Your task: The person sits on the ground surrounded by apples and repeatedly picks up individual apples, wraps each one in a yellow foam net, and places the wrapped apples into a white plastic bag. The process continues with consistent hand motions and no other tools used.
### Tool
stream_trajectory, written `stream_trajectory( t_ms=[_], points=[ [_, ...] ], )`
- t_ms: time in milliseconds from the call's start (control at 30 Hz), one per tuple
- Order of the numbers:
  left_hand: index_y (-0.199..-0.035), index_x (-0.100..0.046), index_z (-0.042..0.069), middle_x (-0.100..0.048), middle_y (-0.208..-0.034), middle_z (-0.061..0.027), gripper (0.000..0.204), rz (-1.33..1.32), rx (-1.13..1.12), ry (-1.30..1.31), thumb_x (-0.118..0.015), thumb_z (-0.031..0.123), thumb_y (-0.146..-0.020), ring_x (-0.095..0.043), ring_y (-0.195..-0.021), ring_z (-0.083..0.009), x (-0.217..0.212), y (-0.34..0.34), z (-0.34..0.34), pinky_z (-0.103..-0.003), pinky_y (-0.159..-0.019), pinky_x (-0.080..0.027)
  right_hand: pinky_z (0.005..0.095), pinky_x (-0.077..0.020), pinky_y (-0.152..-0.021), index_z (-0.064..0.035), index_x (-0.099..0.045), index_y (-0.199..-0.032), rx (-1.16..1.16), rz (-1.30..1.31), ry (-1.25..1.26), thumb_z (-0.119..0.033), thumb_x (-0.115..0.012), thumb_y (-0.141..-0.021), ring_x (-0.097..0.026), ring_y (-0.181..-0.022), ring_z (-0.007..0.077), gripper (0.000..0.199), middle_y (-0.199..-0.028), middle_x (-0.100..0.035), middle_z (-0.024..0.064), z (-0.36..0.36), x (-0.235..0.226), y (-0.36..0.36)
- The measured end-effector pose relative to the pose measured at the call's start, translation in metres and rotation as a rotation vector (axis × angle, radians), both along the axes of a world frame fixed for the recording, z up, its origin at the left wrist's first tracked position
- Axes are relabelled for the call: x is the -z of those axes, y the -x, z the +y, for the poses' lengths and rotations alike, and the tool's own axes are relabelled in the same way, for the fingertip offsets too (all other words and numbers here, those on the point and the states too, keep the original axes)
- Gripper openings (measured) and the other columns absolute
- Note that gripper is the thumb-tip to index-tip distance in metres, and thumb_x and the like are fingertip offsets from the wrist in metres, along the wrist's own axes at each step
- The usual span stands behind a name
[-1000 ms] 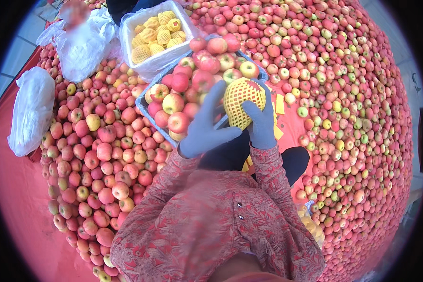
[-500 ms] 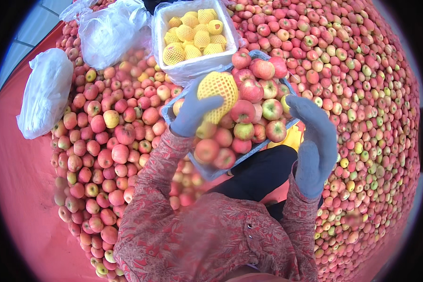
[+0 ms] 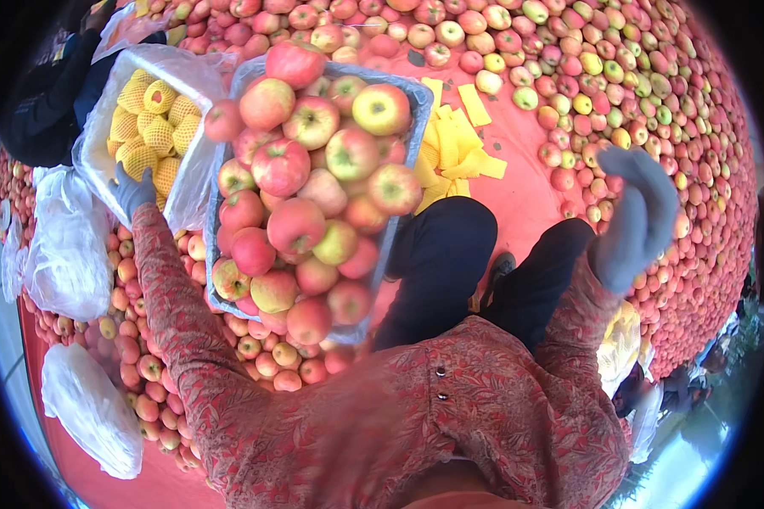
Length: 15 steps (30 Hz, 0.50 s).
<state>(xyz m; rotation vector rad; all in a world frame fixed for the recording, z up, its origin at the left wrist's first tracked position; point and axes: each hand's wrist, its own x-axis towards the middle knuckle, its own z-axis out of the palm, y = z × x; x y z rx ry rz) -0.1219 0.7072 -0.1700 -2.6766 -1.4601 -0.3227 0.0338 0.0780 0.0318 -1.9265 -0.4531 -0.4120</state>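
Observation:
My left hand (image 3: 134,190), in a grey glove, reaches over the near wall of a white foam box (image 3: 197,180) lined with clear plastic. Its thumb and fingers lie around the near side of an apple in a yellow foam net (image 3: 137,159). More netted apples (image 3: 158,97) fill the box around it. My right hand (image 3: 638,222), also gloved in grey, is raised on the right with its fingers curved and nothing in it. Between my arms stands a blue-grey crate (image 3: 418,114) heaped with bare red and green-yellow apples (image 3: 296,226).
Flat yellow foam nets (image 3: 454,146) lie on the red sheet (image 3: 518,165) beyond my knees. Loose apples (image 3: 603,64) spread widely around. White plastic bags (image 3: 68,246) lie at the left. A person in dark clothing (image 3: 47,106) is beyond the box.
My left hand has carried the netted apple from above the crate to the foam box. My view has swung left. My right hand stays raised and empty.

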Motion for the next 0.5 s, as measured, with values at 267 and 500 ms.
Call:
stream_trajectory(
  t_ms=[267, 500],
  points=[
    [-0.127, -0.046, 0.003, -0.042, -0.131, -0.0179, 0.044, -0.234, 0.350, 0.218, -0.060, 0.015, -0.086, -0.044, -0.119, -0.0294, -0.069, 0.017, -0.133, -0.038, -0.093, -0.042, 0.0378, -0.0469, -0.080, -0.0047, -0.053, -0.114, 0.155, 0.666, 0.444, -0.030, -0.061, -0.081, -0.061, -0.092, 0.0261, 0.042, -0.101, -0.061, 0.0159, -0.055, 0.382, -0.128],
    [-0.122, -0.050, -0.002, -0.052, -0.124, -0.0143, 0.035, -0.124, 0.406, 0.189, -0.052, -0.003, -0.087, -0.054, -0.108, -0.0232, -0.145, 0.028, -0.295, -0.030, -0.081, -0.050, 0.0449, -0.0455, -0.082, -0.0085, -0.052, -0.111, 0.281, 0.852, 1.019, -0.034, -0.061, -0.079, -0.057, -0.098, 0.0315, 0.042, -0.103, -0.059, 0.0147, -0.037, 0.436, -0.190]
  ],
)
